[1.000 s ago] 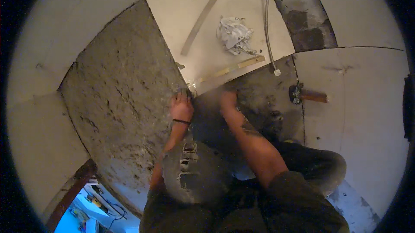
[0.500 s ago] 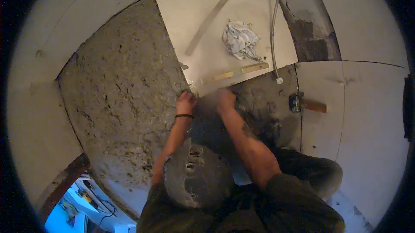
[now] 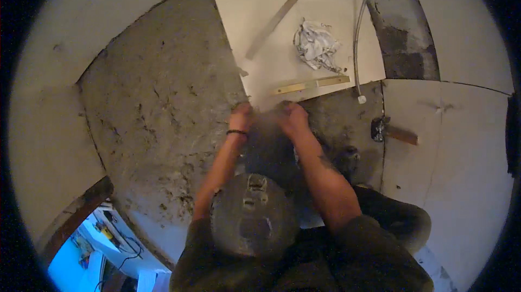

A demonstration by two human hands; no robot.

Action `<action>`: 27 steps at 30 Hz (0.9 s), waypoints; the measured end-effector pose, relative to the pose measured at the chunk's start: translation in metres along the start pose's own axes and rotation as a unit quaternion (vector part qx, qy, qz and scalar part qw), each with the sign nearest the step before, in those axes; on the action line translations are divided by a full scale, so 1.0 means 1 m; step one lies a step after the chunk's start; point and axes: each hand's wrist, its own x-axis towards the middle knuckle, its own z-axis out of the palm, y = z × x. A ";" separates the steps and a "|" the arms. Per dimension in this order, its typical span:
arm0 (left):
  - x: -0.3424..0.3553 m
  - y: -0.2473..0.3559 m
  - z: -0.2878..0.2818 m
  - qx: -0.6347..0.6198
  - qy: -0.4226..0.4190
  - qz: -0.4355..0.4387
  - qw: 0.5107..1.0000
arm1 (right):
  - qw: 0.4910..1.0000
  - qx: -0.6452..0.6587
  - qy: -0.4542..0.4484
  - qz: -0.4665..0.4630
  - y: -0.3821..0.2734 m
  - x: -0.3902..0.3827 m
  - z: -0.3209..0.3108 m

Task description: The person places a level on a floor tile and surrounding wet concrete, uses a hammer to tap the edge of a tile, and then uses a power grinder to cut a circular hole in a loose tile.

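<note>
My left hand is closed at the near left corner of a large cream tile, over the rough grey mortar bed. Whatever its curled fingers hold, if anything, is hidden. Close by on the right, my right hand is also closed, with its fingers bent at the tile's near edge; its contents cannot be made out. A hazy blur covers the gap between the hands. Just beyond my right hand, a narrow yellow bar lies along the tile's edge.
Crumpled white plastic and a long flat strip lie on the tile. A flexible hose hangs beside it. A tool with a brown handle sits at right. Pale tiles bound that side; a blue-lit opening is at lower left.
The whole view has shifted, so the scene sits slightly farther right and higher. Both hands stay at the tile's near edge; my right hand's fingers now show more bent.
</note>
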 end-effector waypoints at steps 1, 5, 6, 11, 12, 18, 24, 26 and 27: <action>-0.008 -0.009 -0.004 0.012 0.006 -0.003 1.000 | 0.997 -0.043 -0.068 0.021 -0.011 0.000 0.001; -0.033 0.012 -0.001 0.121 0.016 -0.143 0.982 | 0.587 0.739 0.106 0.313 -0.003 0.003 0.054; -0.029 0.029 -0.004 0.104 0.046 -0.207 0.972 | 0.557 0.749 0.147 0.328 0.002 0.005 0.063; 0.004 0.066 -0.028 0.289 -0.057 -0.087 0.952 | 0.628 0.702 0.216 0.258 0.023 0.047 0.101; 0.002 0.067 -0.030 0.305 -0.101 -0.071 0.944 | 0.667 0.682 0.194 0.230 0.029 0.042 0.107; -0.004 0.010 -0.014 0.115 0.006 -0.165 0.979 | 0.593 0.702 0.130 0.374 -0.015 0.028 0.085; 0.052 0.053 0.011 0.049 -0.124 -0.145 0.980 | 0.640 0.689 0.182 0.286 0.105 0.014 0.102; 0.030 -0.054 -0.004 -0.070 -0.002 -0.230 0.971 | 0.604 0.746 0.077 0.268 0.023 0.028 0.104; 0.022 -0.070 0.006 -0.152 0.035 -0.252 0.955 | 0.570 0.768 0.057 0.287 0.010 0.026 0.094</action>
